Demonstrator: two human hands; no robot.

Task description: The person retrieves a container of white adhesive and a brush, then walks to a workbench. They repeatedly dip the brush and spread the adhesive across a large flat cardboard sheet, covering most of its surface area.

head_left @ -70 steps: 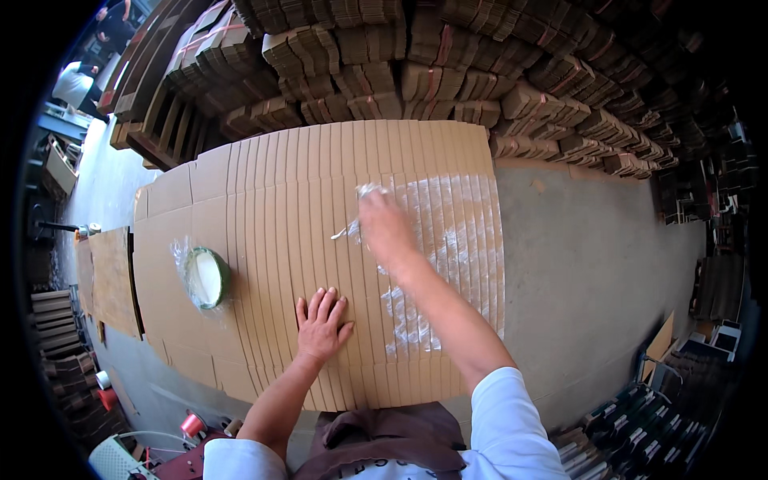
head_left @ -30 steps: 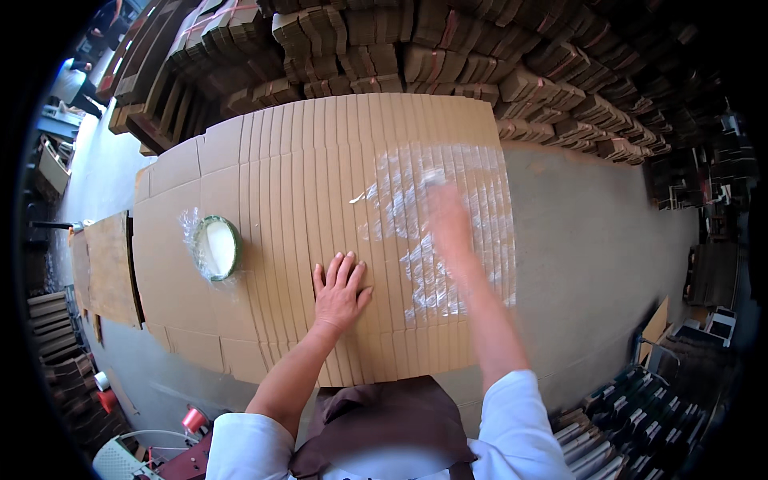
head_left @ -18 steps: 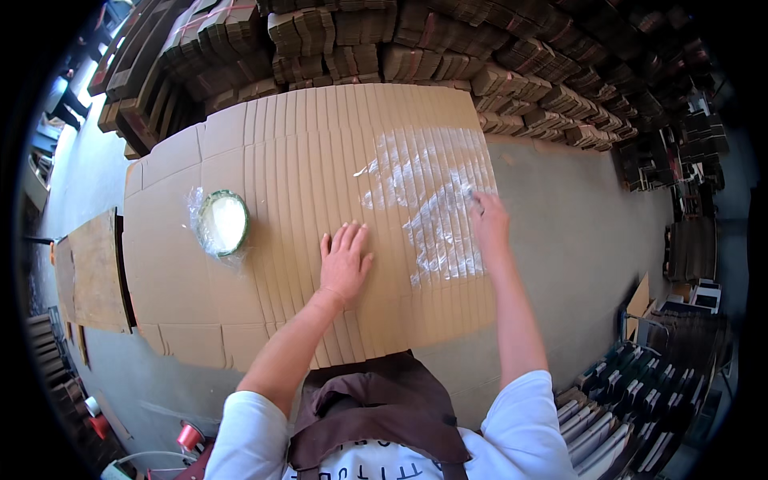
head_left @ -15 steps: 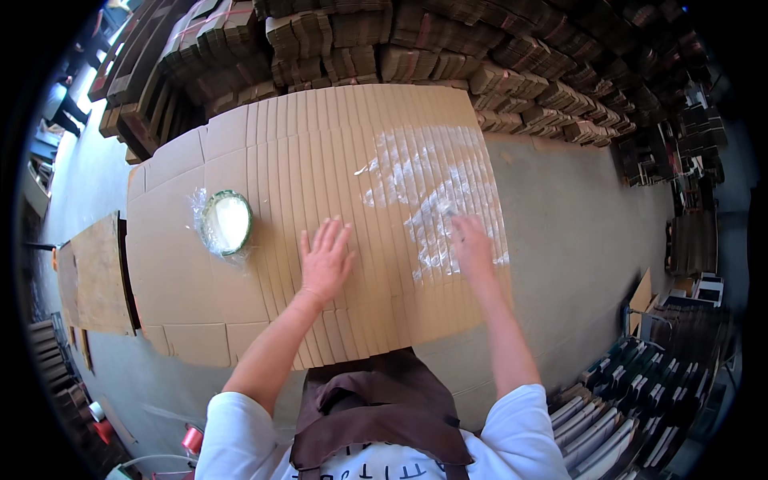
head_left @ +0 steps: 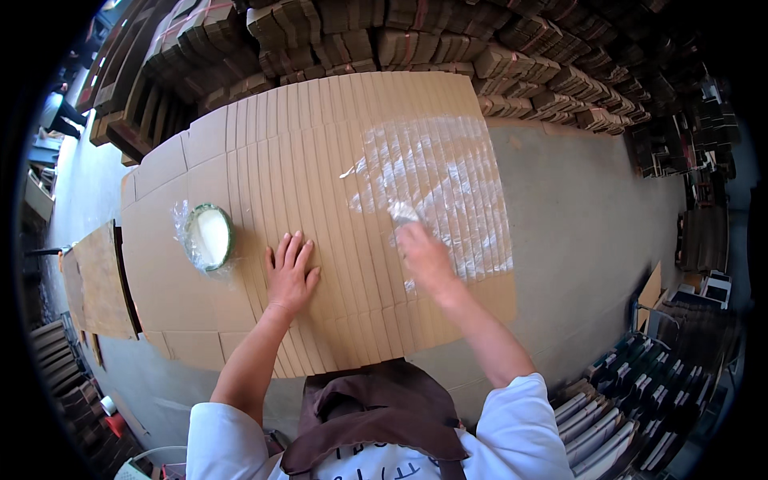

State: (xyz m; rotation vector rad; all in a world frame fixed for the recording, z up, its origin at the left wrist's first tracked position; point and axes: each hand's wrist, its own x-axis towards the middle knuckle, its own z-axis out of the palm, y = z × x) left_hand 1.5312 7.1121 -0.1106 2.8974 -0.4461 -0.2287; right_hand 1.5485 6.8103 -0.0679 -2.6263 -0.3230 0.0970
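Note:
A large sheet of brown cardboard [head_left: 336, 292], scored with many parallel creases, lies in front of me. My right hand [head_left: 426, 254] is closed around a small, flat, white-smeared brush [head_left: 404, 212], its tip touching the sheet. White paste [head_left: 460, 172] covers the sheet's right part in streaks, reaching the right edge. My left hand [head_left: 290, 276] rests flat on the bare creased cardboard, fingers spread, holding nothing. To its left stands a round green-rimmed tub [head_left: 210, 238] of white paste with clear plastic film bunched around it. My fingers hide the brush's handle.
Bundled flat cardboard stacks [head_left: 344, 52] rise beyond the sheet's far edge. Wooden pallets [head_left: 136, 112] lean at the far left. A brown board [head_left: 98, 280] sits left of the sheet. Racked folded pieces [head_left: 640, 380] stand at the lower right. A person [head_left: 62, 112] is far off left.
My right hand has swept left across the pasted area with the brush, from near the right edge toward the middle. My left hand stays flat. The whole view has shifted slightly.

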